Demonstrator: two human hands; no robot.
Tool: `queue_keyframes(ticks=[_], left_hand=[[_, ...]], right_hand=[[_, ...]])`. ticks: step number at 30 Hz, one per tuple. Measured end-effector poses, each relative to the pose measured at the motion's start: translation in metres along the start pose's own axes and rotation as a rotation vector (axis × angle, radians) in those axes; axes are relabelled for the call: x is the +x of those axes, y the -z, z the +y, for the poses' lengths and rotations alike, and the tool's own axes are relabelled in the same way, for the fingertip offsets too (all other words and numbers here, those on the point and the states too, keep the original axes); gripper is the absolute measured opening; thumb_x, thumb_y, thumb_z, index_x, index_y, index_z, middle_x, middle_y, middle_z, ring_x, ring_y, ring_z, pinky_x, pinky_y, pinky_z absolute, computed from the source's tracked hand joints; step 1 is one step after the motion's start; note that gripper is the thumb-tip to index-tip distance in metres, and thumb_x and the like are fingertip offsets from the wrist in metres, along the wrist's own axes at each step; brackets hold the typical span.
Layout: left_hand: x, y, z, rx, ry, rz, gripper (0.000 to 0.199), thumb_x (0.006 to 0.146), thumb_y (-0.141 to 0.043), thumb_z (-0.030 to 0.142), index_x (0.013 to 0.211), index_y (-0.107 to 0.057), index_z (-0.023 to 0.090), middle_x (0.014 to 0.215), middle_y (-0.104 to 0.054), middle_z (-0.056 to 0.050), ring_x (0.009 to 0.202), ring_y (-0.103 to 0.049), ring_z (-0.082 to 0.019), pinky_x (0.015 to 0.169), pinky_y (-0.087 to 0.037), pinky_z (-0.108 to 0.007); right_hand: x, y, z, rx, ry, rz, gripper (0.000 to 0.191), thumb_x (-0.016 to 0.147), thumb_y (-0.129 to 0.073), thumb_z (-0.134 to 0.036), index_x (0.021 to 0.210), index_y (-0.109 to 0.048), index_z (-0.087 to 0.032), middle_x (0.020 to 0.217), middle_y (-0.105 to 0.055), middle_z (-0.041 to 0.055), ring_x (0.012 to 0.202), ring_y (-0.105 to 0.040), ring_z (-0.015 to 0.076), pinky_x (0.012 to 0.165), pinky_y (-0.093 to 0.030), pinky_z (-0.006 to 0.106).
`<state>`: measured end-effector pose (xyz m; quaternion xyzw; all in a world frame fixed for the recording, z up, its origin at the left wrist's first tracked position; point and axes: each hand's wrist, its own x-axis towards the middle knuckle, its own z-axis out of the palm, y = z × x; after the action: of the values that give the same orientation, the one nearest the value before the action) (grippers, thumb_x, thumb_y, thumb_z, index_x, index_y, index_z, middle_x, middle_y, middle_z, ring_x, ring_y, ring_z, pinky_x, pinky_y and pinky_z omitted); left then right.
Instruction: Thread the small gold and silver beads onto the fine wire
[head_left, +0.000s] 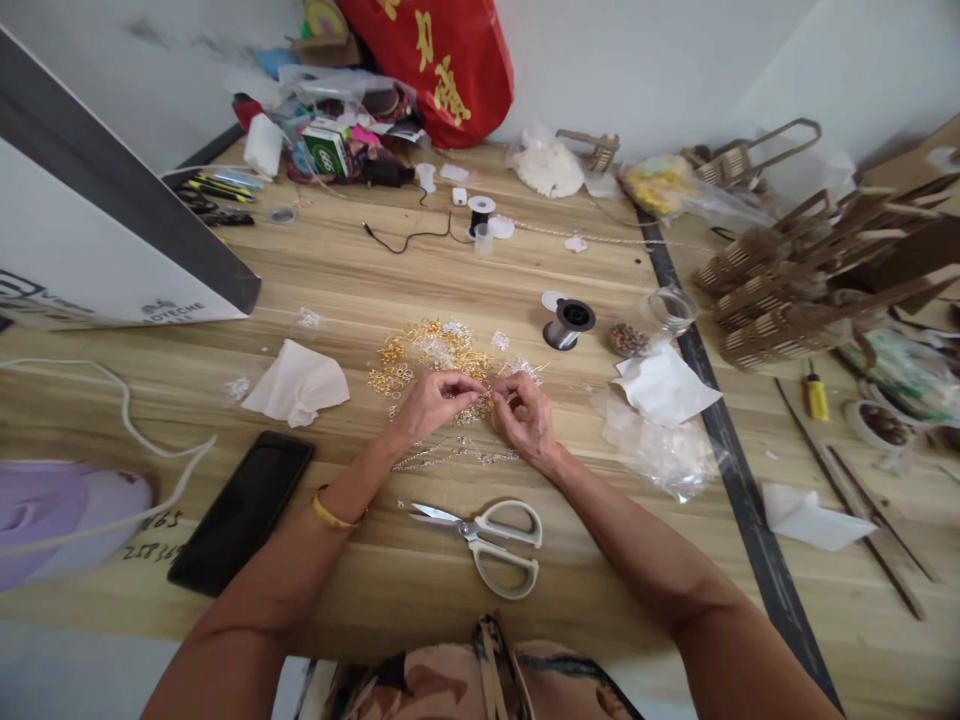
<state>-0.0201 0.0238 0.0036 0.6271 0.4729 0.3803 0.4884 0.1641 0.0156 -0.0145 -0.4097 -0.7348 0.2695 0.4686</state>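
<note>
My left hand [442, 400] and my right hand [523, 412] meet fingertip to fingertip over a pile of gold and silver jewelry findings [431, 350]. Thumb and index finger of each hand are pinched together; what lies between them is too small to make out. Just below the hands, silver chains [457, 455] lie stretched across the wood. Closer to me rests a pair of scissors [480, 535] with white handles, its blades slightly parted and pointing left.
Left of my arms lie a black phone [241, 510] and a white cloth [298, 385]. To the right are a wire spool [568, 324], a bead heap [628, 340], white paper [667, 385] and plastic bags [667, 450]. Small woven baskets [772, 290] stand at far right.
</note>
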Motion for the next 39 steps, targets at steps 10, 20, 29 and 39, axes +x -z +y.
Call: queue_keyframes(ticks=[10,20,29,39], left_hand=[[0.0013,0.0029,-0.0022,-0.008,0.035,0.031,0.020,0.076,-0.067,0.028,0.089,-0.075,0.015,0.086,-0.074,-0.006,0.076,-0.065,-0.016,0.071,-0.050,-0.027],[0.0015,0.0032,-0.0025,-0.011,0.040,0.043,0.019,0.075,-0.068,0.027,0.088,-0.074,0.015,0.086,-0.075,-0.007,0.078,-0.066,-0.016,0.073,-0.050,-0.028],[0.0016,0.0032,-0.0011,-0.030,0.032,0.037,0.018,0.074,-0.068,0.027,0.087,-0.074,0.015,0.085,-0.075,-0.006,0.077,-0.066,-0.016,0.072,-0.050,-0.027],[0.0016,0.0029,-0.0016,-0.010,0.018,0.036,0.019,0.075,-0.068,0.027,0.087,-0.075,0.014,0.084,-0.074,-0.006,0.076,-0.065,-0.016,0.071,-0.050,-0.027]], right_hand=[[-0.0003,0.0009,-0.0034,0.002,0.039,-0.028,0.005,0.087,-0.054,-0.021,0.082,-0.055,-0.020,0.075,-0.055,0.0021,0.066,-0.052,0.0131,0.054,-0.046,0.025],[-0.0008,0.0007,-0.0027,-0.009,0.068,-0.036,0.005,0.087,-0.054,-0.020,0.083,-0.054,-0.020,0.074,-0.054,0.0018,0.065,-0.051,0.0131,0.054,-0.046,0.025],[-0.0010,0.0004,-0.0017,-0.012,0.065,-0.041,0.004,0.087,-0.054,-0.020,0.083,-0.054,-0.020,0.074,-0.055,0.0017,0.066,-0.052,0.0132,0.055,-0.046,0.025],[-0.0009,0.0007,-0.0024,-0.001,0.054,-0.032,0.005,0.087,-0.055,-0.020,0.083,-0.054,-0.021,0.073,-0.054,0.0012,0.065,-0.051,0.0131,0.054,-0.045,0.025]])
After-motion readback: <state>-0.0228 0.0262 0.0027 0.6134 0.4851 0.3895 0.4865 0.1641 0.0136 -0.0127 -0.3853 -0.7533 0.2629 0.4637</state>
